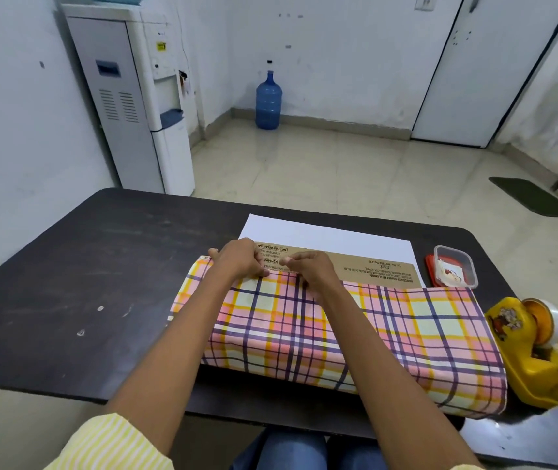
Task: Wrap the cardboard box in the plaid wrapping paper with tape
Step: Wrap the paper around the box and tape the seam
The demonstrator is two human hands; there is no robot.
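Note:
A flat cardboard box (372,269) with printed text lies on the dark table (84,266). Plaid wrapping paper (389,334) in pink, yellow and navy covers its near side and most of its top; a brown strip of box shows along the far edge. The paper's white underside (325,235) spreads flat beyond the box. My left hand (238,257) presses the paper's edge down on the box top at the left. Right beside it, my right hand (311,269) pinches the same edge, fingers curled. Whether there is tape under the fingers I cannot tell.
A yellow tape dispenser (535,351) stands at the table's right edge, close to the wrapped end. A small clear container with a red lid (453,266) sits behind it. Beyond the table are a water cooler (142,96), a blue water jug (268,101) and a floor mat (535,196).

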